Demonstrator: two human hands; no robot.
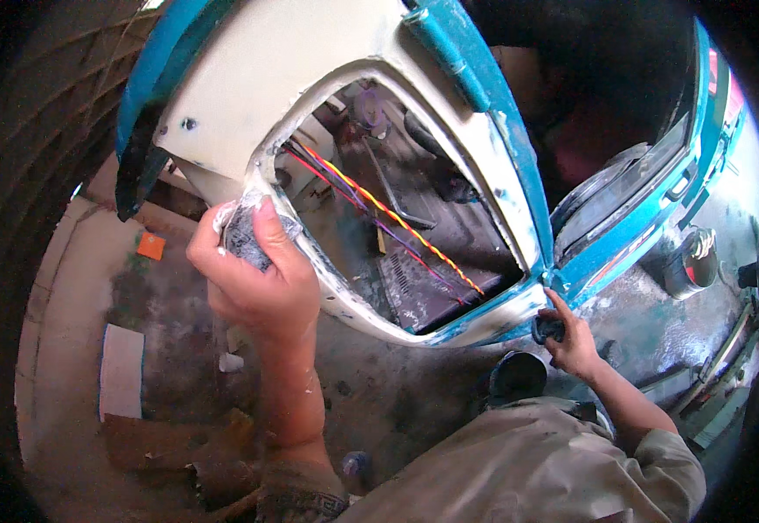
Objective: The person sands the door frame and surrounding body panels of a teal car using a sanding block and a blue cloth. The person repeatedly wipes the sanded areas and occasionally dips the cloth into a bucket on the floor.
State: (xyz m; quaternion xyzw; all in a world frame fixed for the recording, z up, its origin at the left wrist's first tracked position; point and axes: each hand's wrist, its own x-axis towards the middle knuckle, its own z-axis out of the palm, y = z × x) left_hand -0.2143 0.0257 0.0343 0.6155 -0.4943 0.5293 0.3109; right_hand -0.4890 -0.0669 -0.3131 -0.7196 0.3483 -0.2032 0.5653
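While left hand (257, 279) clamps grey sanding pad (241, 234) on white filler-coated panel (283, 78) edge, right hand (571, 344) at 4 o'clock, fingers closed on dark knob (547, 329), coloured wires (379, 213) inside opening

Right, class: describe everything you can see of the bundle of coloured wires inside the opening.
The wire bundle runs diagonally through the cut-out of the putty-smeared cream panel, from upper left to lower right. It holds red, purple and a twisted yellow-and-orange strand, thin and plastic-coated by the look. It hangs taut and nearly straight. Neither hand touches it.
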